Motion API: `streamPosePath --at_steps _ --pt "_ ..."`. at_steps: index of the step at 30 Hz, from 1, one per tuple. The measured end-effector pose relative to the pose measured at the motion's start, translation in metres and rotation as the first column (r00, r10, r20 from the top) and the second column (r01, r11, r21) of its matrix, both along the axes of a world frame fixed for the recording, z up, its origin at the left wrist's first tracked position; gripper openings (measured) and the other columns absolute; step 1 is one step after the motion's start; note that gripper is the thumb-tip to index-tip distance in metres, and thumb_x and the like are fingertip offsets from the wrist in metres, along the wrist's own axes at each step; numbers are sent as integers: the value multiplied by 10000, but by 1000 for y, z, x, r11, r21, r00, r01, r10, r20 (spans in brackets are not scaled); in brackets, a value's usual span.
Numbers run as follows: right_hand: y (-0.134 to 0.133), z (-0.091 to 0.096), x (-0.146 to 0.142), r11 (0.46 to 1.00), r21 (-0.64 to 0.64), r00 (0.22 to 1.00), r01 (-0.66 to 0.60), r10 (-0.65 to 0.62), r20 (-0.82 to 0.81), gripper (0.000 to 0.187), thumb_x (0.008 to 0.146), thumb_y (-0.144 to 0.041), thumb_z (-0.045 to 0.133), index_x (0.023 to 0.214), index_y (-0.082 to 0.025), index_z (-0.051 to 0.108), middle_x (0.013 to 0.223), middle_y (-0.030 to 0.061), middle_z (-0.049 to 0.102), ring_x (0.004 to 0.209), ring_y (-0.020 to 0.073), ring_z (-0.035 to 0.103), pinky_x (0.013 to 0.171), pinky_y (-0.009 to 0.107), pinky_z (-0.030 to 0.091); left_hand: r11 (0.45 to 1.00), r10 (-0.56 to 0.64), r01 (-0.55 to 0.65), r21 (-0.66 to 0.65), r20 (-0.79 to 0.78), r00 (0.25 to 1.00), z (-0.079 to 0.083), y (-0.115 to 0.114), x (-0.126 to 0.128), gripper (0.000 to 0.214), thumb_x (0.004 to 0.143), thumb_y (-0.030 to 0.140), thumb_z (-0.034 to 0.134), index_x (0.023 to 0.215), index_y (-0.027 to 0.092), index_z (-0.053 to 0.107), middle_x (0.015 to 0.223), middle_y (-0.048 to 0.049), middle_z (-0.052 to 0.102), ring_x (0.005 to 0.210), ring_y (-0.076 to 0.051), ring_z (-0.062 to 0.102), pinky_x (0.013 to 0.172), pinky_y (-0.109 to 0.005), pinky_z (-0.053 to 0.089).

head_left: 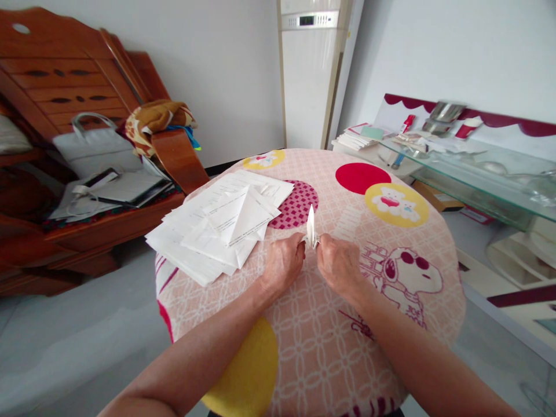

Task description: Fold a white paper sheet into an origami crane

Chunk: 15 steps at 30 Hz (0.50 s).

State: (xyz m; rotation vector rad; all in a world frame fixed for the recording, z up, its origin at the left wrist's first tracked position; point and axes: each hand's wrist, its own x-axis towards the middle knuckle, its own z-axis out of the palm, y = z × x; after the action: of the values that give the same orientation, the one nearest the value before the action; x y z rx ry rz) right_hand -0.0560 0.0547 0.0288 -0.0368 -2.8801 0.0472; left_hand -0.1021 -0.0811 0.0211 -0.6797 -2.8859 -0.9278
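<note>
Between my two hands stands a small piece of folded white paper [311, 227], with a pointed tip rising above the fingers. My left hand [284, 262] pinches its left side, and my right hand [337, 260] pinches its right side, both closed just above the tablecloth. The fingers hide the lower part of the fold. Left of my hands lies a spread stack of printed white sheets [195, 255]. On top of it rests a creased sheet [241, 217] with diagonal fold lines.
A pink patterned cloth [304, 347] covers the round table. To the left is a wooden bench [87, 231] with a grey bag [95, 147] and papers. A glass shelf [490, 174] with various items stands at right, and a tall white air conditioner [308, 75] behind.
</note>
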Motion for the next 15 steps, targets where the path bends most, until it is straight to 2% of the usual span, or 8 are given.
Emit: streamPosePath --at_steps 4,8,11,15 --pt "-3 2 1 997 70 1000 -10 9 26 299 943 -110 366 847 -125 649 688 142 703 665 246 695 594 302 381 979 28 -30 -200 -9 1000 1 3 -1 298 952 179 381 859 165 664 730 -56 710 644 -167 642 600 -252 388" --pt "-4 3 3 996 87 997 -27 20 79 301 926 -90 373 866 -127 666 726 155 708 701 257 696 655 327 425 928 16 -39 -371 -65 998 0 5 -1 303 957 187 372 967 159 674 828 -100 735 728 -217 683 623 -279 416" --pt "-4 1 4 995 91 993 -44 34 110 310 931 -108 371 879 -140 675 747 153 708 740 259 696 682 338 434 894 -2 -33 -446 -76 997 -2 6 0 290 955 174 375 997 151 662 844 -123 736 754 -235 699 625 -283 428" --pt "-3 0 4 995 85 990 -52 40 139 326 936 -113 361 868 -148 678 760 154 713 745 262 697 675 341 430 880 -23 -14 -474 -72 997 -3 5 2 299 954 154 358 1000 148 654 840 -142 731 769 -262 705 624 -298 436"
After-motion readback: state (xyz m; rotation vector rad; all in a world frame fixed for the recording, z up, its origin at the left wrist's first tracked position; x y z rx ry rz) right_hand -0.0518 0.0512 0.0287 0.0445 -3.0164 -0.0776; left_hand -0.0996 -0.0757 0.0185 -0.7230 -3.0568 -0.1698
